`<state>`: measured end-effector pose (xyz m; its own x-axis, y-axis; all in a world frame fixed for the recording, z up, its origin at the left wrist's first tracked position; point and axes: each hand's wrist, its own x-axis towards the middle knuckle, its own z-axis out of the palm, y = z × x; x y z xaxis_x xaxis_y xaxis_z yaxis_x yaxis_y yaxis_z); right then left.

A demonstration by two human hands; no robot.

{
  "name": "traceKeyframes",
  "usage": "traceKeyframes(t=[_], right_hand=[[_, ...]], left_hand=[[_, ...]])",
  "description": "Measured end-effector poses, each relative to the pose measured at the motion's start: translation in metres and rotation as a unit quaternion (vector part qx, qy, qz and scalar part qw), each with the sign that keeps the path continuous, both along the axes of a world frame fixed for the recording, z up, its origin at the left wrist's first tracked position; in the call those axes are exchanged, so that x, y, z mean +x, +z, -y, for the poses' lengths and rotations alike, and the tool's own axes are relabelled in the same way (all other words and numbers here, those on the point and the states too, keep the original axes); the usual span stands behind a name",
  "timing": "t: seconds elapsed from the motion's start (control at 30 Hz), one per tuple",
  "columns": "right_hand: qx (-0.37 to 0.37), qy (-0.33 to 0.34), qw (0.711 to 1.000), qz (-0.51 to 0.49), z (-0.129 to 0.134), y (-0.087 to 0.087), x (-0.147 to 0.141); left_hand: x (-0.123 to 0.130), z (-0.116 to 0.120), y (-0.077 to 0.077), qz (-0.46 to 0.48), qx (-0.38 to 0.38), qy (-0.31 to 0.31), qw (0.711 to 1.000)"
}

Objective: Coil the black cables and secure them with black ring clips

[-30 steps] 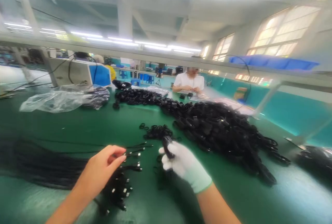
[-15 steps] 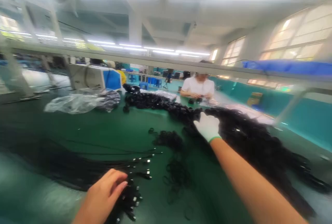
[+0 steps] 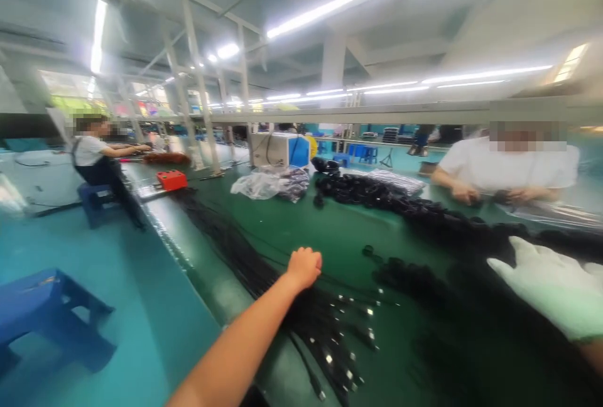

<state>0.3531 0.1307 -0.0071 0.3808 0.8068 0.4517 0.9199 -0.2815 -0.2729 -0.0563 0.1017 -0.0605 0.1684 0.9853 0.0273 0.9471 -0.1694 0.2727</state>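
Note:
My bare left hand [image 3: 305, 267] is over a long bundle of black cables [image 3: 235, 244], its fingers curled closed; whatever lies inside them is hidden. Metal-tipped connectors [image 3: 351, 357] fan out at the near end of the bundle. On the right, my right hand [image 3: 549, 281], in a white glove, has its fingers apart and shows nothing held. It is just in front of a long heap of coiled black cables [image 3: 433, 215]. Between my hands lies a smaller dark pile of cable loops [image 3: 412, 278] on the green tabletop [image 3: 358, 237].
Across the table a person in a white shirt [image 3: 509, 171] handles dark pieces. Clear plastic bags [image 3: 264, 184] and a white-and-blue machine [image 3: 277, 149] stand farther back. A red box [image 3: 172, 179] is at the left edge. Another person [image 3: 97, 152] sits beyond a blue stool [image 3: 51, 313].
The view has swung left, bringing the floor, stool and seated person into sight. My left hand has moved farther along the cable bundle, its fingers now curled in. The gloved hand appears nearer.

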Motion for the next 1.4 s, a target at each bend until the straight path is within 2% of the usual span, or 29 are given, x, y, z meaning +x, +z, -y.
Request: traceKeyframes(t=[0.07,0.1,0.2,0.3,0.37,0.4,0.43,0.47,0.5,0.53,0.57,0.6,0.63,0.67,0.7,0.73,0.77,0.9,1.03,1.13,1.23,1.33,1.4], right_hand=[[-0.013,-0.025,0.999,-0.028,0.02,0.019,0.009],[0.023,-0.009,0.998,-0.065,0.03,0.03,0.015],[0.072,-0.008,0.994,-0.077,0.061,0.053,0.024],[0.088,0.028,0.988,-0.124,0.089,0.056,0.007],[0.061,0.104,0.978,-0.172,0.109,0.048,-0.024],[0.028,0.171,0.962,-0.213,0.12,0.043,-0.044],[-0.043,0.291,0.902,-0.317,0.131,0.038,-0.064],[-0.106,0.377,0.835,-0.386,0.142,0.034,-0.084],[-0.155,0.428,0.788,-0.414,0.152,0.031,-0.101],[-0.2,0.466,0.761,-0.405,0.161,0.028,-0.113],[-0.232,0.484,0.753,-0.38,0.166,0.026,-0.121],[-0.228,0.47,0.784,-0.335,0.169,0.025,-0.123],[-0.204,0.43,0.835,-0.275,0.167,0.024,-0.119],[-0.156,0.366,0.893,-0.212,0.161,0.022,-0.11],[-0.093,0.265,0.952,-0.122,0.152,0.021,-0.098],[-0.06,0.2,0.975,-0.079,0.14,0.019,-0.083],[-0.041,0.156,0.985,-0.056,0.126,0.016,-0.066],[-0.02,0.066,0.997,0.039,0.069,0.004,-0.012],[-0.05,0.042,0.993,0.1,0.036,-0.013,0.012],[-0.073,0.038,0.989,0.121,0.028,-0.023,0.021],[-0.083,0.04,0.989,0.116,0.026,-0.025,0.025],[-0.078,0.049,0.992,0.086,0.029,-0.016,0.019],[-0.062,0.063,0.995,0.052,0.037,-0.005,0.005]], left_hand=[[-0.004,-0.006,-0.002,0.011,-0.008,-0.025,1.0],[-0.008,-0.008,-0.002,0.024,-0.006,-0.039,0.999],[-0.021,-0.014,0.005,0.08,0.014,-0.083,0.993],[-0.021,-0.009,0.029,0.138,0.054,-0.146,0.978],[-0.01,0.008,0.051,0.176,0.086,-0.197,0.961],[-0.003,0.019,0.062,0.185,0.097,-0.218,0.953],[0.006,0.031,0.072,0.191,0.109,-0.232,0.948],[0.013,0.041,0.079,0.193,0.122,-0.238,0.944],[0.02,0.05,0.085,0.195,0.138,-0.236,0.942],[0.024,0.057,0.089,0.198,0.157,-0.227,0.941],[0.027,0.062,0.091,0.199,0.172,-0.215,0.941],[0.027,0.065,0.092,0.197,0.18,-0.204,0.942],[0.026,0.068,0.091,0.193,0.18,-0.196,0.945],[0.024,0.07,0.088,0.188,0.172,-0.192,0.948],[0.022,0.072,0.085,0.184,0.157,-0.192,0.951],[0.02,0.075,0.082,0.183,0.142,-0.194,0.953],[0.019,0.079,0.078,0.185,0.129,-0.196,0.954],[0.02,0.094,0.068,0.204,0.105,-0.195,0.954],[0.022,0.099,0.063,0.213,0.107,-0.194,0.952],[0.024,0.097,0.06,0.238,0.119,-0.185,0.946],[0.028,0.097,0.056,0.264,0.121,-0.168,0.942],[0.03,0.096,0.052,0.279,0.106,-0.17,0.939],[0.028,0.094,0.051,0.285,0.093,-0.174,0.938]])
